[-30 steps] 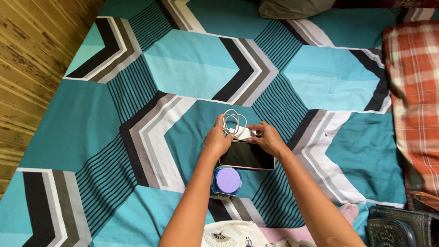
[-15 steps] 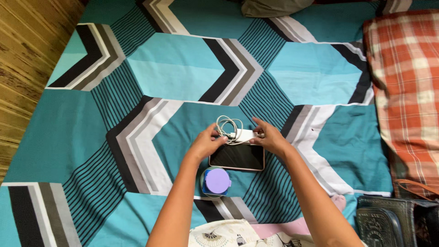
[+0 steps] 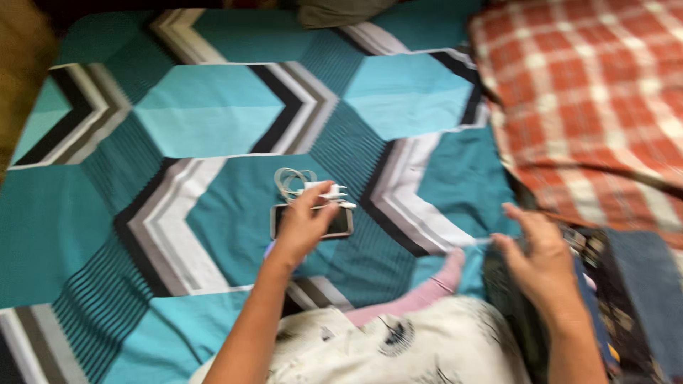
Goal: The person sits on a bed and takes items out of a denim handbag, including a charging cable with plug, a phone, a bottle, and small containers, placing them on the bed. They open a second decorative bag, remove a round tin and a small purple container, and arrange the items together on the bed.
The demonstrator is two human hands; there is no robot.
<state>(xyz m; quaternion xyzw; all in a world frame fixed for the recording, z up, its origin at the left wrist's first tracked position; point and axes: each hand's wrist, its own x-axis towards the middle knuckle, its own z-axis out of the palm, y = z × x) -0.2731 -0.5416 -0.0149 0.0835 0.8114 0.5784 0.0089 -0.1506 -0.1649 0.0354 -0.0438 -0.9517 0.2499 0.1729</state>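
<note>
Your left hand [image 3: 302, 224] lies palm down over the dark phone [image 3: 340, 222], which rests flat on the teal patterned bedspread [image 3: 206, 121]. Its fingers [image 3: 318, 193] are curled loosely forward and reach to the white charger plug [image 3: 329, 192], which sits just beyond the phone's far edge. Motion blur prevents a firm reading of whether the fingertips pinch the plug or only touch it; treat the grip as undetermined. A coiled white cable [image 3: 290, 179] lies on the bedspread just left of the plug and appears joined to it. A small patch of a purple object [image 3: 269, 249] shows at the wrist, mostly covered by your forearm.

Your right hand [image 3: 542, 250] is well apart from the phone, on the right side of the view. It is spread open, fingers extended and slightly bent, with nothing in it, and it hovers over or touches the edge of a dark bag [image 3: 509, 295]; contact cannot be confirmed. An orange and white checked cloth [image 3: 590, 92] lies beyond that hand, covering the upper right area. A pink garment [image 3: 420, 295] and a white printed fabric [image 3: 398, 341] occupy the near edge between your two forearms.
</note>
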